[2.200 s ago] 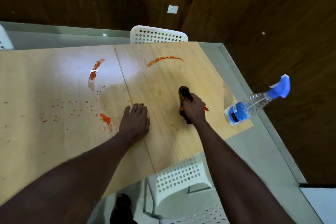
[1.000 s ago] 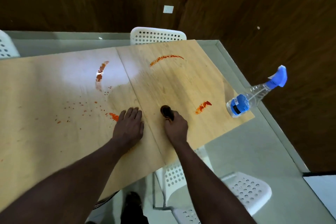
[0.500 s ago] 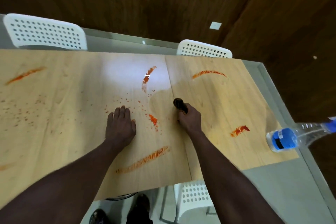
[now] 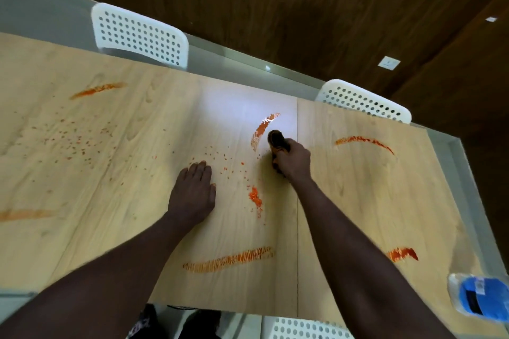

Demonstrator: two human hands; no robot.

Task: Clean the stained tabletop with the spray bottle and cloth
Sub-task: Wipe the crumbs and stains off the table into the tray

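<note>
Fingers point(image 4: 289, 150) of the right hand point(image 4: 293, 162) curl round one dark rolled cloth point(image 4: 276, 140). Its long axis runs away from the person, tip beside a curved orange streak point(image 4: 263, 129) on the tabletop point(image 4: 137, 173). The left hand point(image 4: 192, 192) lies flat there, fingers straight. One spray bottle point(image 4: 479, 300) sits at the near right corner, cut off by the frame.

Dim room, bright glare patch on tabletop point(image 4: 242, 102), wide-angle edge bending, soft blur
</note>
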